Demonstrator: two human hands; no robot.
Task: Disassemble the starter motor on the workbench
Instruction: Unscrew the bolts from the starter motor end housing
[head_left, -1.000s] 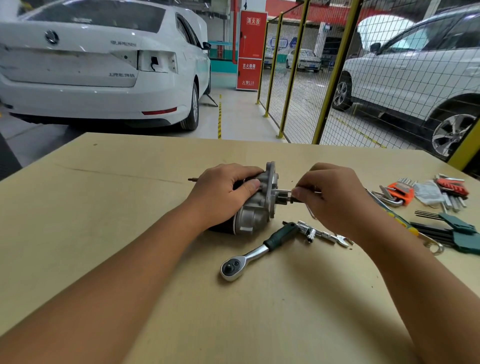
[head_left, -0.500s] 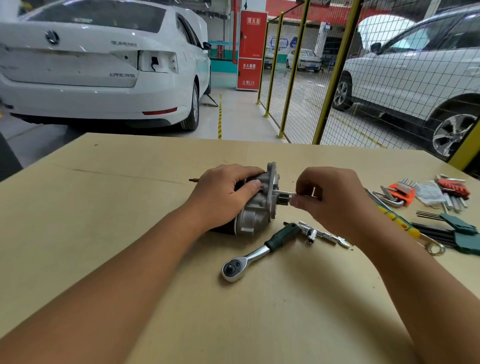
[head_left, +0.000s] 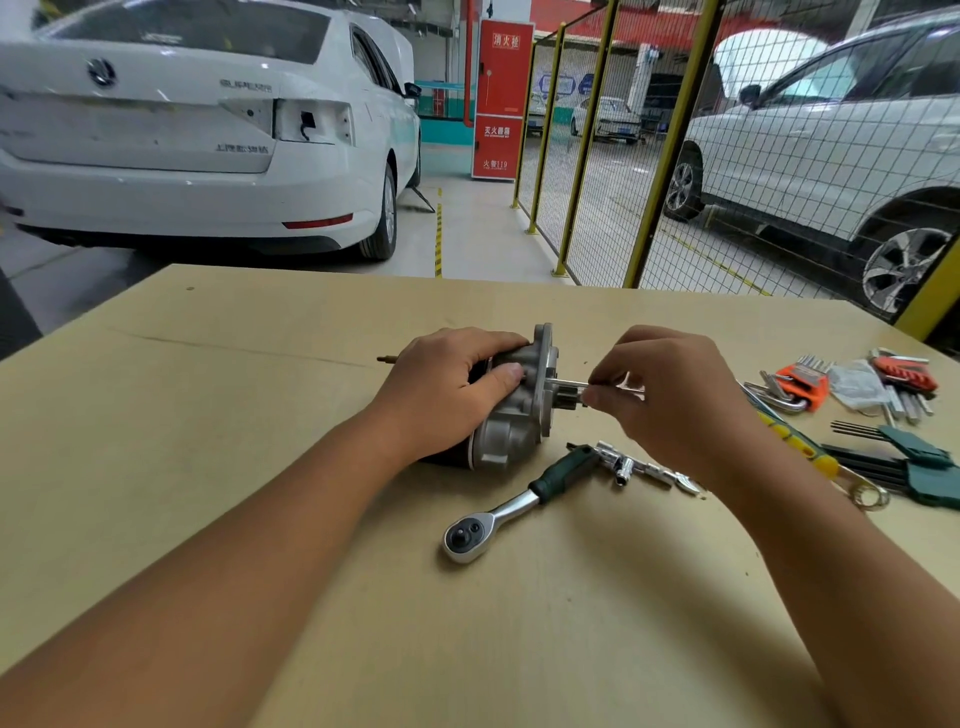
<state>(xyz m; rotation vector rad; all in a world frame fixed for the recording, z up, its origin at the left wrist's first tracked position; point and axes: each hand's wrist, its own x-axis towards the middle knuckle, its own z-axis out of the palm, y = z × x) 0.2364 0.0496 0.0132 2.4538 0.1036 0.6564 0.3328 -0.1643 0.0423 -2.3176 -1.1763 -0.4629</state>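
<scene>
Little has moved since the earlier frames: the right hand (head_left: 670, 395) has only shifted its pinch on a thin key (head_left: 569, 384) set into the starter (head_left: 519, 405) at mid-bench. The left hand (head_left: 447, 389) grips the housing. It looks like a flange bolt being undone; next, keep turning while bracing. No containers show.

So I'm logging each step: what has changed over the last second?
Little. The right hand still pinches the thin tool at the starter's flange, its fingers shifting slightly, as if turning it. The left hand keeps gripping the starter. The ratchet lies where it was.
</scene>
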